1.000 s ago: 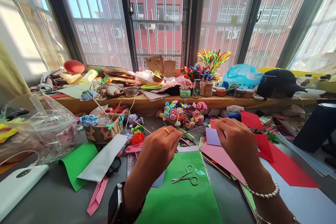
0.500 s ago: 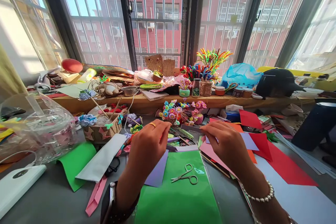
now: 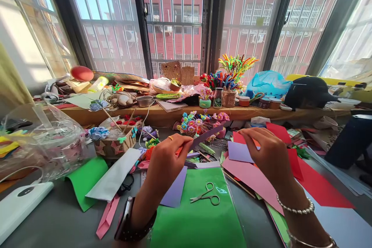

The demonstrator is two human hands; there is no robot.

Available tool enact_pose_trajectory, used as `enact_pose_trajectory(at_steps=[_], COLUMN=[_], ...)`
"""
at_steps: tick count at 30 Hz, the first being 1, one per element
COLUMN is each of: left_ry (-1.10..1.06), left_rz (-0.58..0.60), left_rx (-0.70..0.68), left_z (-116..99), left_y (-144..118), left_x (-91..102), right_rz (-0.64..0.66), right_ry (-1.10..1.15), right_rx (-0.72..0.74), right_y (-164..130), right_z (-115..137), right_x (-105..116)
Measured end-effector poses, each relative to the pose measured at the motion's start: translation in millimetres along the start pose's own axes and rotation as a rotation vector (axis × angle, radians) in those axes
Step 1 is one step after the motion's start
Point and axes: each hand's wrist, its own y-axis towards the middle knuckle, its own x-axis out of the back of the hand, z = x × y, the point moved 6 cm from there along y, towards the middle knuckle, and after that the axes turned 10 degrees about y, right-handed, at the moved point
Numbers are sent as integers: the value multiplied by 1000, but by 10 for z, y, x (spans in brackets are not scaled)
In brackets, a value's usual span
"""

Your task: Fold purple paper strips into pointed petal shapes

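Item: purple paper strip [image 3: 207, 135]
Colour: pale purple, matte
Form: long, narrow, straight-edged, flat
Pose: raised off the tabletop, tilted, far end higher and to the right
Hold: near end pinched in left-hand fingers [image 3: 186, 148]
Second item: lilac paper piece [image 3: 240, 152]
Hold: at the right hand [image 3: 269, 153], above pink sheets

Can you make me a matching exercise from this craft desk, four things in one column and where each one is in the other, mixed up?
Things:
1. purple paper strip
2. scissors
3. purple paper square
4. black cap

Places:
A. on the wooden ledge by the window, far right
B. pinched in the left hand
C. lying on the green sheet
D. under the right hand, on pink paper

Pairs: 1-B, 2-C, 3-D, 4-A
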Motion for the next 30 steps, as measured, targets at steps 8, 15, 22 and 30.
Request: enact_pose_trajectory(at_steps=[8,15,22,30], left_ry=[-758,-559,-86,-261], left_rz=[262,269,1,87], left_rx=[441,291,-39,69], left_z=[34,-81,-351,-336], left_y=[-56,-52,-122,-141], left_x=[-360,-369,-227,-299], right_rz=[146,110,170,206], right_ry=[750,559,364,474], right_rx=[-385,-380,-206,-212], right_y=[-51,-73,-70,-63], right_z=[68,140,322,355], right_x=[-230,-238,-250,-275])
